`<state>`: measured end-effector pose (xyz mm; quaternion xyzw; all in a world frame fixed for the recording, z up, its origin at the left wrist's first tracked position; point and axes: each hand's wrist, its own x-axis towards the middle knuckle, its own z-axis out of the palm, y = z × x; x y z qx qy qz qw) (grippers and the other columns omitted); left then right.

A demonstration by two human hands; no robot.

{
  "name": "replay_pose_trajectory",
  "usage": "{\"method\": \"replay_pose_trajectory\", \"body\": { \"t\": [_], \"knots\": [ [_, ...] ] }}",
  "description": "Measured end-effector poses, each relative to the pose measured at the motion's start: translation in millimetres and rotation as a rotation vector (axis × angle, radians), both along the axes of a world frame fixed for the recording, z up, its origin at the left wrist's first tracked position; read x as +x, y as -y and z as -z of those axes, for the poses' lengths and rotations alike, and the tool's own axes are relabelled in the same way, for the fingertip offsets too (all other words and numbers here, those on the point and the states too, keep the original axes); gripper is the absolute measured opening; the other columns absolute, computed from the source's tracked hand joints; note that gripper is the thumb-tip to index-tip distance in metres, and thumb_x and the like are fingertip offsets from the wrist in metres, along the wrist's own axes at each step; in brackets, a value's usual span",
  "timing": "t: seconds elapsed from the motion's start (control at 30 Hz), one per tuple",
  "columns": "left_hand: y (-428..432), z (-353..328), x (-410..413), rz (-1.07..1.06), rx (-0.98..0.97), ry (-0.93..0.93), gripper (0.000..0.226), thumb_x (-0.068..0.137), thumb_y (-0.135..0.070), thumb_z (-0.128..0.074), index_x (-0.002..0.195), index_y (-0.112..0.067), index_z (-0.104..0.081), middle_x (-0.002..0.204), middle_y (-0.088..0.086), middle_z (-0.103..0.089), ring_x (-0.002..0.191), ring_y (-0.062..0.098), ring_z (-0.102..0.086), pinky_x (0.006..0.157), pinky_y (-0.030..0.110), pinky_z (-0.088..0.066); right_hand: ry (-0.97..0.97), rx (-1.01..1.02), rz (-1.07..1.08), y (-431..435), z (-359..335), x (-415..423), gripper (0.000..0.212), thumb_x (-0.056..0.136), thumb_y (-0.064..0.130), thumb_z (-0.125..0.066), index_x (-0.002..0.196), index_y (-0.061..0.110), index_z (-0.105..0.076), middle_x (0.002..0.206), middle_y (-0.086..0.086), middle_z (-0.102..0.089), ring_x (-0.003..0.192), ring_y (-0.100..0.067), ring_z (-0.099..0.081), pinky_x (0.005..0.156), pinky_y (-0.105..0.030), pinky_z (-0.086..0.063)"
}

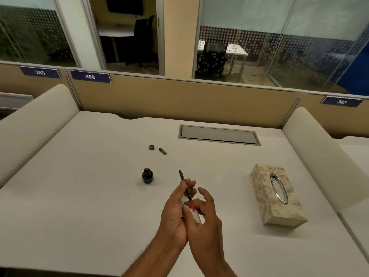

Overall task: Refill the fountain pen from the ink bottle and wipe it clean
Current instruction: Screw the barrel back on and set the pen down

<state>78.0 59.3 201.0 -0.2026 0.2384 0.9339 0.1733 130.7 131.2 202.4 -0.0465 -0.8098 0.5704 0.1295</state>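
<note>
The fountain pen (pixel 184 181) is held over the white desk (pixel 89 206), nib pointing up and away, its red rear section exposed. My left hand (pixel 174 213) holds a white tissue (pixel 193 214) under the pen's lower part. My right hand (pixel 206 222) pinches the red rear end with thumb and index finger while its other fingers spread loosely. The ink bottle (pixel 147 175) stands uncapped just left of the nib, apart from it. Farther back lie the bottle cap (pixel 151 147) and a short dark pen part (pixel 162 151).
A patterned tissue box (pixel 277 196) lies on the desk to the right of my hands. A grey cable hatch (pixel 218 135) is set into the desk at the back. Padded dividers flank both sides, with a tan partition behind.
</note>
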Motion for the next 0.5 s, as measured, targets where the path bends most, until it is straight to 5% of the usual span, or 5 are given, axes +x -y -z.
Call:
{"method": "replay_pose_trajectory", "body": {
  "t": [0.27, 0.5],
  "knots": [
    [-31.9, 0.8, 15.6, -0.033, -0.024, 0.037, 0.019, 0.086, -0.036, -0.075, 0.085, -0.017, -0.078, 0.074, 0.0, -0.061, 0.061, 0.017, -0.057, 0.057, 0.033, -0.05, 0.018, -0.058, -0.071, -42.4, 12.4, 18.5, 0.065, 0.094, 0.009, -0.067, 0.123, 0.061, -0.039, 0.114, 0.018, -0.063, 0.108, 0.005, -0.064, 0.082, -0.003, -0.048],
    [-41.2, 11.5, 28.0, -0.063, -0.099, 0.054, 0.022, 0.093, -0.041, -0.068, 0.088, -0.02, -0.073, 0.067, 0.001, -0.064, 0.055, 0.018, -0.063, 0.059, 0.033, -0.049, 0.048, -0.024, -0.137, -49.5, 23.3, 21.5, 0.063, 0.09, 0.017, -0.072, 0.12, 0.062, -0.039, 0.11, 0.026, -0.058, 0.104, 0.002, -0.057, 0.08, -0.003, -0.043]
  ]
}}
